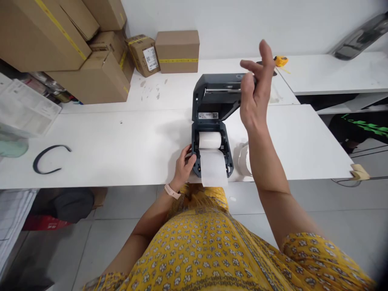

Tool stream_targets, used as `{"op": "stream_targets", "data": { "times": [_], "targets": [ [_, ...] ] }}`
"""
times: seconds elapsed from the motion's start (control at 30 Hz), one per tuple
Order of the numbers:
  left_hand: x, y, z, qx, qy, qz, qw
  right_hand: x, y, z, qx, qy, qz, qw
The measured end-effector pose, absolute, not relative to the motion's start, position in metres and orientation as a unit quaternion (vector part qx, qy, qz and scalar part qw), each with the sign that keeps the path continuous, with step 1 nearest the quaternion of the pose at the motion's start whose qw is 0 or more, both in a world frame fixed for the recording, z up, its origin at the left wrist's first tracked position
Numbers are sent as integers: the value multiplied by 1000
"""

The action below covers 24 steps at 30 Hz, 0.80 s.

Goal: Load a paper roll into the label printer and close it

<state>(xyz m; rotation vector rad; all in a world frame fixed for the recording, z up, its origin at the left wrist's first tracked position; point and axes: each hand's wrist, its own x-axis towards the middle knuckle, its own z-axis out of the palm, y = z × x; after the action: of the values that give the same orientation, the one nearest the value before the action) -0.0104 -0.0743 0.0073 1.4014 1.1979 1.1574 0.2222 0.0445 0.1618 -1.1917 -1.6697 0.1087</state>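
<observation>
A dark grey label printer point(229, 161) sits at the table's front edge with its lid point(218, 83) raised. Inside it lies a white label roll point(209, 140), and a blank label strip point(214, 167) hangs out over the front. My left hand point(184, 165) grips the printer's left side, thumb on the rim and fingers curled along the wall. At the lid's upper right edge is my right hand point(257, 89), its fingers stretched and spread. It appears to touch the lid with its thumb side; the exact contact is hard to see.
A white round object point(244, 161) stands right of the printer, partly behind my forearm. Cardboard boxes point(177, 52) are stacked at the back left. A black curved band point(48, 159) lies on the left of the white table point(136, 141). A yellow tape measure point(281, 61) is behind.
</observation>
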Motion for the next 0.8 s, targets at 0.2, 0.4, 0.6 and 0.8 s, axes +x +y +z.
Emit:
{"op": "stream_targets", "data": {
  "times": [0.2,0.4,0.6,0.8],
  "targets": [
    [-12,-64,4,567,473,463,490,231,105,173,-550,-677,120,474],
    [-13,-37,18,535,503,405,544,226,122,175,-558,-641,164,502],
    [-14,-21,40,601,565,313,471,225,61,175,-503,-618,20,604],
    [-10,-6,72,697,611,167,336,217,-5,150,-456,-784,31,420]
  ]
}}
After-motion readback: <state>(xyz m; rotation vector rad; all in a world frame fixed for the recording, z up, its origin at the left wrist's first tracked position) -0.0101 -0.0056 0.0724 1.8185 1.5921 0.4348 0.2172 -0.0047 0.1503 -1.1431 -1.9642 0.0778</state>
